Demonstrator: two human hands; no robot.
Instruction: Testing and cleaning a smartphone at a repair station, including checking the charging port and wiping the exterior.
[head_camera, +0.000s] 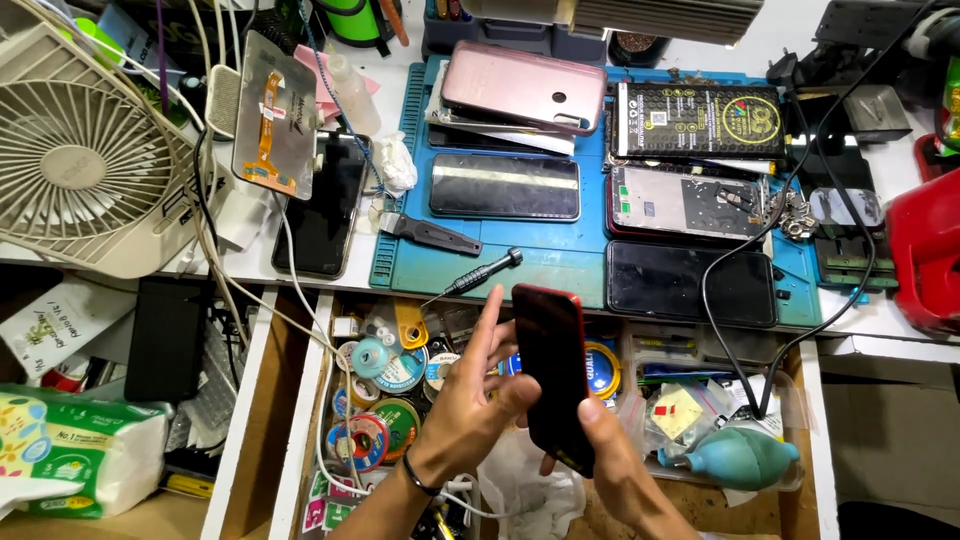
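My right hand (605, 450) grips the lower end of a dark phone with a red frame (552, 370), held upright over an open drawer. My left hand (470, 390) rests against the phone's left edge, thumb on its face and the other fingers spread upward. A black band circles my left wrist. Just above the hands, a small black precision screwdriver (480, 275) lies on the blue work mat (560, 275).
On the mat lie several phones and phone parts, a pink back cover (525, 85) and an opened frame (685, 200). The drawer (400, 380) holds tape rolls and a teal air blower (735, 458). A white fan (75, 160) stands left, a black cable (790, 200) runs right.
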